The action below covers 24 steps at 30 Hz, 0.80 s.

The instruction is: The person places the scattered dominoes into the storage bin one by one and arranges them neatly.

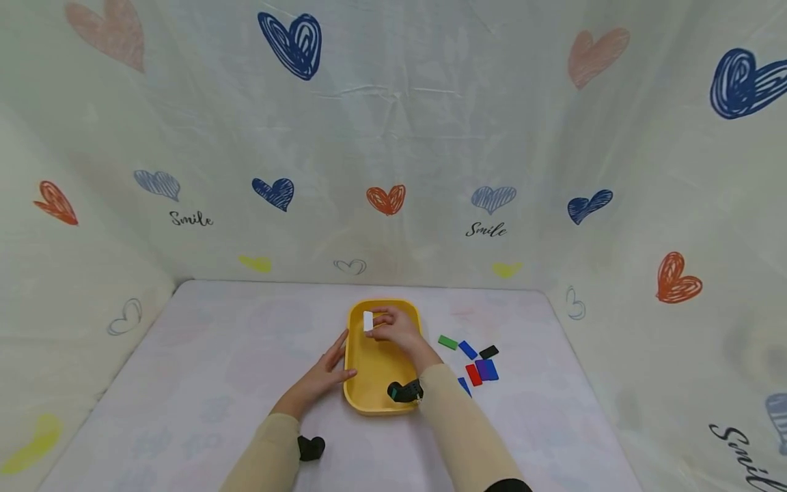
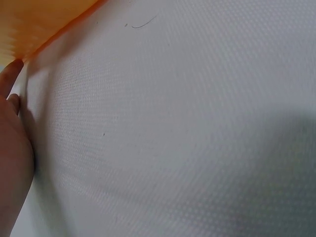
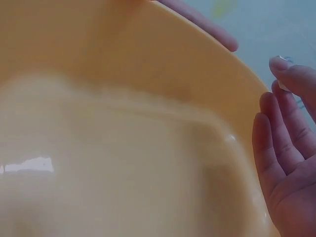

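Over the far end of a yellow tray, my right hand pinches a white rectangular block between thumb and fingers. In the right wrist view most of that block is hidden behind the thumb; the tray's inside fills much of the picture. My left hand rests against the tray's left side with fingers extended, its thumb at the rim. The left wrist view shows a fingertip touching the tray's outer wall.
Right of the tray lie several flat coloured blocks: green, black, red, purple and blue. A white cloth covers the table. Behind it hangs a curtain printed with hearts.
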Each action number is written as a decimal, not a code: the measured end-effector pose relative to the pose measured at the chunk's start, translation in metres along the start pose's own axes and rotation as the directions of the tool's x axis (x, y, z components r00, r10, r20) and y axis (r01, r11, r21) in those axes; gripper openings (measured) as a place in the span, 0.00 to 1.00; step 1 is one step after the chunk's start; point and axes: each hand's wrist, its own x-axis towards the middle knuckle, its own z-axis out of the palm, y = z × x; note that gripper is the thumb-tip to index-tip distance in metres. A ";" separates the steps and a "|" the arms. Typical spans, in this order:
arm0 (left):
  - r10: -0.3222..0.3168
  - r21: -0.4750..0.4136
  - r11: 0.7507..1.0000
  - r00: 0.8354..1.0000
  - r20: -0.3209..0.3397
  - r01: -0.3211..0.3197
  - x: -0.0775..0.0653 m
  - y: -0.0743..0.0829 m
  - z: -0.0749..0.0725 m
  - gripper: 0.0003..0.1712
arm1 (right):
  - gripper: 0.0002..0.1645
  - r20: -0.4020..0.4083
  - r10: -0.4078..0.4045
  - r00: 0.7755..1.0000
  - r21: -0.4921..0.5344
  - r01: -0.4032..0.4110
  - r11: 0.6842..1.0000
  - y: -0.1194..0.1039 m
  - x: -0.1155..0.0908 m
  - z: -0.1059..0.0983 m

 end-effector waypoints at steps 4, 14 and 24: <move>-0.045 0.016 0.999 0.999 -0.024 0.045 -0.001 0.003 0.001 0.53 | 0.33 -0.005 0.002 1.000 0.018 -0.001 1.000 0.004 0.008 0.005; -0.037 -0.008 0.999 0.999 -0.023 0.036 -0.002 0.002 0.003 0.52 | 0.31 -0.072 0.050 0.996 0.008 -0.050 0.999 0.022 0.019 0.010; -0.032 -0.008 0.999 0.999 -0.016 0.032 -0.001 -0.002 0.002 0.51 | 0.28 -0.098 0.067 0.993 -0.061 -0.073 0.995 0.033 0.021 0.014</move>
